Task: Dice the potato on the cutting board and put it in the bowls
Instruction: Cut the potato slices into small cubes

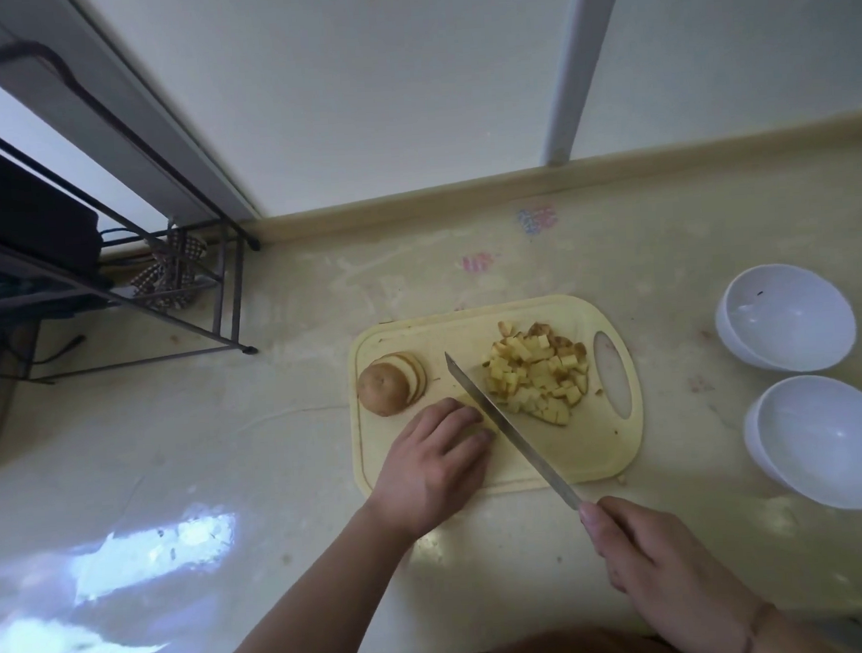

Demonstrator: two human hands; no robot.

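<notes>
A pale yellow cutting board [595, 447] lies on the counter. At its left end sits a potato end piece [382, 384] with a few slices leaning against it. A heap of diced potato [539, 373] lies toward the board's right side. My left hand [436, 463] is on the board with its fingers curled over potato pieces, which it mostly hides. My right hand [651, 564] grips the handle of a long knife [509, 429]; the blade slants across the board right beside my left fingertips. Two white bowls [788, 317] [829, 442] stand right of the board, both holding no potato.
A dark metal rack [116, 273] with a checked cloth [171, 270] stands at the back left. A window and its sill run along the back of the counter. The counter's front edge is close to my body.
</notes>
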